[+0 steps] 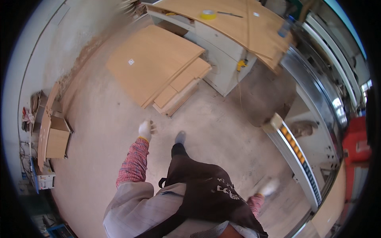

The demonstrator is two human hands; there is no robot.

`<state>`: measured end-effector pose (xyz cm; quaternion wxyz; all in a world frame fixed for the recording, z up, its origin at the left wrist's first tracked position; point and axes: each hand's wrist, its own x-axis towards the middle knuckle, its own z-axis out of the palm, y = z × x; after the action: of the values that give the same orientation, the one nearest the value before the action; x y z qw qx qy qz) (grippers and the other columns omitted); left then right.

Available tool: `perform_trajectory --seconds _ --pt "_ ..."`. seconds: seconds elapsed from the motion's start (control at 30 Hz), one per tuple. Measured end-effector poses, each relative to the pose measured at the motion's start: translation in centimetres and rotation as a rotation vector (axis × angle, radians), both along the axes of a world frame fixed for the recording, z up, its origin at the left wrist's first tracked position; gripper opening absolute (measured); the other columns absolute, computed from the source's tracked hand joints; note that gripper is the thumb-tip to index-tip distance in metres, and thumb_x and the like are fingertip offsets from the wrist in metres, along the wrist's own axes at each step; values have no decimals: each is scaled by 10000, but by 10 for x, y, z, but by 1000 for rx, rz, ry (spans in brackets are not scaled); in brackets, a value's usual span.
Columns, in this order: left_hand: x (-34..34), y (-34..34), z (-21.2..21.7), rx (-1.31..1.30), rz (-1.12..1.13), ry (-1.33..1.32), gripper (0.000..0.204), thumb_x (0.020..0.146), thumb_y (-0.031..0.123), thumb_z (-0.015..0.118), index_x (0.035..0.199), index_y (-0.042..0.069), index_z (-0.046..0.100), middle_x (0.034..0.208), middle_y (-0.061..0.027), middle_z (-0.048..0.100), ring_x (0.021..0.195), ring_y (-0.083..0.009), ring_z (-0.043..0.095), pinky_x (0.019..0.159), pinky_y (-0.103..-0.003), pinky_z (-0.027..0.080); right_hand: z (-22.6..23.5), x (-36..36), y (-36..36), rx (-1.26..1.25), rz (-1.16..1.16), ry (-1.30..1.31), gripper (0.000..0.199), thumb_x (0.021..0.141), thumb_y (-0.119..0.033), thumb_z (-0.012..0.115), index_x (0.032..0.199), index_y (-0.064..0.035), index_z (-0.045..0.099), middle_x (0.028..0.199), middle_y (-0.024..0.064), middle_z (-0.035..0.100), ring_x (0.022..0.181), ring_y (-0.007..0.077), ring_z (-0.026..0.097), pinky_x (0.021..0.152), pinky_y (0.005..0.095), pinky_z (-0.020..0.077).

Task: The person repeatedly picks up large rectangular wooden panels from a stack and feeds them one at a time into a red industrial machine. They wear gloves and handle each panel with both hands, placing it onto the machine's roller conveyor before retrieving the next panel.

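My left hand, in a white glove with a yellow cuff, hangs over the bare floor. Its fingers are a little bent and apart, with nothing in them. Nearest to it is a stack of flat cardboard sheets lying low in front of me. On the other side my right hand, also in a white glove, is smeared by motion. Its fingers cannot be made out, and I see no thing in it. It is near a white machine panel edged with yellow and dark blocks.
Ahead stands a worktable with cardboard on top, a roll of yellow tape and a plastic bottle. A yellow device hangs from its side on a cable. An open carton stands at left; a red object is far right.
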<state>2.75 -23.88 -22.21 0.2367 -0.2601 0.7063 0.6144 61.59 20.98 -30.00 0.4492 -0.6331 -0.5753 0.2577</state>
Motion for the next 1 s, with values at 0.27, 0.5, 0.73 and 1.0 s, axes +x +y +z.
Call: perform_trajectory --seconds 0.27,0.5,0.73,1.0 --pt "-151 -59 -44 -105 40 -136 586 923 528 709 1272 73 588 987 -79 590 792 -288 636 575 -489 574 47 -475 -117 -381 1248 -503 360 1001 -327 598 1247 -72 659 1103 229 728 1053 398 700 912 437 548" --pt "-162 -76 -54 98 -33 -133 470 961 479 688 1203 82 624 877 -36 644 700 -232 675 495 -452 604 79 -647 -131 -475 1313 -345 421 961 -347 604 1274 -69 651 1186 236 703 1161 416 643 992 465 501" --pt "-153 -72 -26 114 18 -166 539 1000 500 614 1319 67 579 1152 -136 707 900 -283 735 594 -471 633 90 -784 -84 94 1167 -596 452 895 -285 641 1247 -13 558 1254 235 595 1181 426 568 986 509 499" --pt "-161 -57 -23 113 27 -108 561 1017 512 587 1330 47 559 1217 -134 674 1006 -258 698 672 -449 625 92 -900 11 30 1059 -920 431 908 -325 602 1261 -80 639 1309 174 652 1232 360 612 1041 486 508"
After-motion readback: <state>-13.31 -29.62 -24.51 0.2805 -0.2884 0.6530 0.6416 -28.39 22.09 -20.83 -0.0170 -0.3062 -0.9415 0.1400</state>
